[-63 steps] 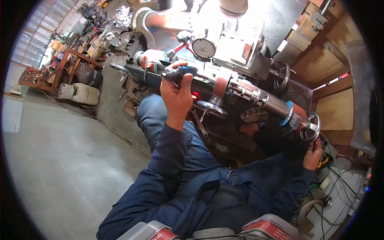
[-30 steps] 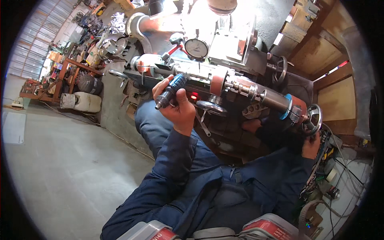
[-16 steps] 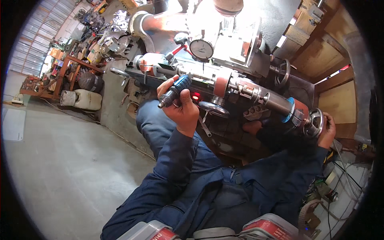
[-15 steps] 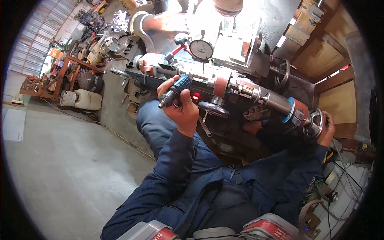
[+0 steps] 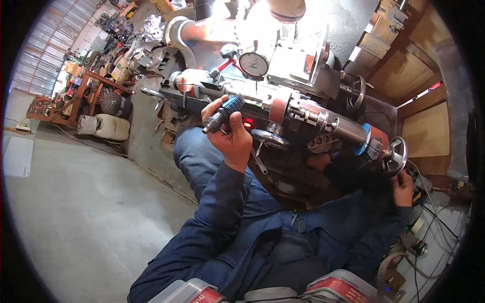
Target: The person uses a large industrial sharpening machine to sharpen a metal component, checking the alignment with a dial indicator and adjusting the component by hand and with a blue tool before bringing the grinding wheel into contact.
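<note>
My left hand (image 5: 233,141) is wrapped round a handheld tool with a blue ribbed grip (image 5: 231,107), a dark body and a metal tip pointing left; it looks like a die grinder. This tool is held up in front of a lathe-like machine (image 5: 237,96). At the machine's right end, the fingers of my right hand (image 5: 403,191) are closed at the lower rim of a metal handwheel (image 5: 397,155); the exact grip is partly hidden. Left of this wheel are a blue ring (image 5: 362,139) and a steel cylinder (image 5: 348,129).
A white-faced dial gauge (image 5: 253,64) stands over the machine bed. A smaller handwheel (image 5: 272,139) projects towards me. Behind my right hand hang cables (image 5: 428,202). Wooden panels (image 5: 427,129) flank the right side. A cream jerrycan (image 5: 111,126) stands on the floor at the left.
My right hand has moved from the handwheel's right side down to its lower edge. My left hand and the blue-gripped tool have hardly moved.
</note>
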### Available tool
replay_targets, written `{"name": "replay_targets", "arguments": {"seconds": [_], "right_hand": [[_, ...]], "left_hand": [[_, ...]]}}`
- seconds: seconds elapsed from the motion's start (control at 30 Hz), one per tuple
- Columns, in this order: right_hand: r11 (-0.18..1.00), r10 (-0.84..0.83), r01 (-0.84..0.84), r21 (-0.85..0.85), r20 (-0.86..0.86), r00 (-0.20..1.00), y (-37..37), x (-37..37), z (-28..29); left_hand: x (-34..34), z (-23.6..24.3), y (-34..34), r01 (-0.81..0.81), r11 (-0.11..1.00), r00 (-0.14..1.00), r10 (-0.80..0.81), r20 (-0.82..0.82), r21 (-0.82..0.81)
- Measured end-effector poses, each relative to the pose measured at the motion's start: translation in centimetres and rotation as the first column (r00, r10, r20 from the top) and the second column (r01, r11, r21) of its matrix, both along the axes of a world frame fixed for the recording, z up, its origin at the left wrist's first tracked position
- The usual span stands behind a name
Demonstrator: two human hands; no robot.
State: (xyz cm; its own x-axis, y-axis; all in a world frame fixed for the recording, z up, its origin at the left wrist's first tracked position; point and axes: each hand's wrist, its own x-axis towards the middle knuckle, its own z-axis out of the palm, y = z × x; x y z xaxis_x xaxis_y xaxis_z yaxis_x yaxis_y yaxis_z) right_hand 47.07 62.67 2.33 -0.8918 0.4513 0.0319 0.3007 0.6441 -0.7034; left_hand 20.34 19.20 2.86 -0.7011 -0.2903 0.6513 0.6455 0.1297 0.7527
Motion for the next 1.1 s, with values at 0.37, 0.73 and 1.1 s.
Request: {"name": "replay_targets", "arguments": {"seconds": [0.37,0.73,1.1], "right_hand": [[0.974,-0.216,0.19,-0.123,-0.25,0.944,0.1,-3.0,3.0],[0.965,-0.254,0.228,-0.127,-0.259,0.932,0.7,-2.8,1.7],[0.952,-0.26,0.192,-0.24,-0.3,0.918,-1.2,-2.4,2.0]], "left_hand": [[-0.2,-0.1,0.1,0.012,1.0,1.0,-0.012,0.017,-0.003],[-0.6,-0.4,-0.1,0.028,0.999,0.998,-0.026,0.062,-0.029],[-0.8,-0.5,1.5,-0.026,0.999,0.997,0.024,-0.079,-0.025]]}}
